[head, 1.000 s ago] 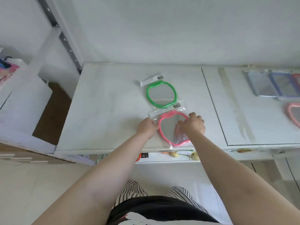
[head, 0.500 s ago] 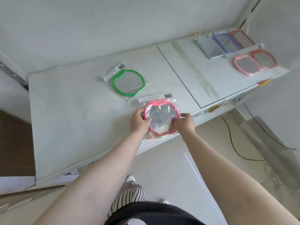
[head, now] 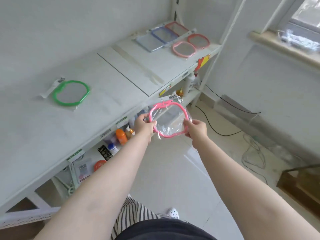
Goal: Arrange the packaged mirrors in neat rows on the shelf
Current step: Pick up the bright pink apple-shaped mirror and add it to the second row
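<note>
the person holds a pink-framed mirror (head: 168,119) in its clear plastic wrap with both hands, lifted off the shelf (head: 52,129) and hanging in the air just past its front edge, over the floor (head: 173,179). the left hand (head: 144,126) grips the mirror's left rim, fingers (head: 152,124) curled round the frame; the right hand (head: 196,128) pinches the right rim, thumb on top and the other fingers curled underneath. a white barcode tag sticks up at the top of the wrap.

on the shelf, a green-framed mirror (head: 71,92) in its wrap lies flat, well apart from the hands, its tag pointing to the wall. far along the shelf, near the corner post, lie five more: three rectangular mirrors (head: 162,37) side by side, overlapping at the edges, and in front of them a pale pink mirror (head: 184,49) just beside a red-orange mirror (head: 198,41).

under the shelf a lower level holds small goods, among them an orange bottle (head: 121,135). black and white cables (head: 252,153) trail over the floor near the wall. striped trousers and a white shoe show at the bottom.
</note>
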Available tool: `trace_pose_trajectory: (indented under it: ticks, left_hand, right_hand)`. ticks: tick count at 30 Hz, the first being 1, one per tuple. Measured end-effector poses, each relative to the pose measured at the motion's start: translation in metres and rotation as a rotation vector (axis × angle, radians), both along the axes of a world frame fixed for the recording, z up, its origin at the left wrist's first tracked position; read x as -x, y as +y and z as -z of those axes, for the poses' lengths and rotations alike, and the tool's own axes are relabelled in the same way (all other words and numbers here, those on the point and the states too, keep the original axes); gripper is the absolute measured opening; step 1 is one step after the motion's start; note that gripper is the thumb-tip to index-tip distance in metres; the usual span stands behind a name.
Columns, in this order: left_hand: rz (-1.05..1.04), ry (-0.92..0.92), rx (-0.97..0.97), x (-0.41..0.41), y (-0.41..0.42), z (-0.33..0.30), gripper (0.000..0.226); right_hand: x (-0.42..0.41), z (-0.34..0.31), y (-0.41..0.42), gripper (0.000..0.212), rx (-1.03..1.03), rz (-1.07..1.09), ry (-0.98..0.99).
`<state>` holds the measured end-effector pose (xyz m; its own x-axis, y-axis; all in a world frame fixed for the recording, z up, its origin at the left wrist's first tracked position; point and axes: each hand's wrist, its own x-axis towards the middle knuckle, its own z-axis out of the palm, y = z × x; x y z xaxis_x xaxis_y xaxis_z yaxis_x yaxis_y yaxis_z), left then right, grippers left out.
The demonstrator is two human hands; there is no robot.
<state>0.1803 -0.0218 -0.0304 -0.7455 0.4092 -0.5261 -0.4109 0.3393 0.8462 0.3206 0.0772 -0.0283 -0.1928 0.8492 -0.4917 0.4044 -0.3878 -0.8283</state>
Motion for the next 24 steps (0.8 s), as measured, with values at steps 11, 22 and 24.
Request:
trace_pose_trajectory:
  ticks: [11,22,24]
  left_hand:
    - [0.218,-0.220,-0.068,-0.066,0.064,-0.006,0.029]
    - [0.534,0.124,0.185,0.025,0.175,-0.023,0.039]
    - [0.672,0.156,0.257,0.049,0.198,-0.035,0.056]
  right_hand:
    - [-0.118,0.003,0.042,0.031,0.011,0.121,0.084]
    - [-0.084,0.009,0.138,0.020,0.041,-0.143,0.053]
    - [-0.067,0.005,0.158,0.028,0.050,-0.172,0.058]
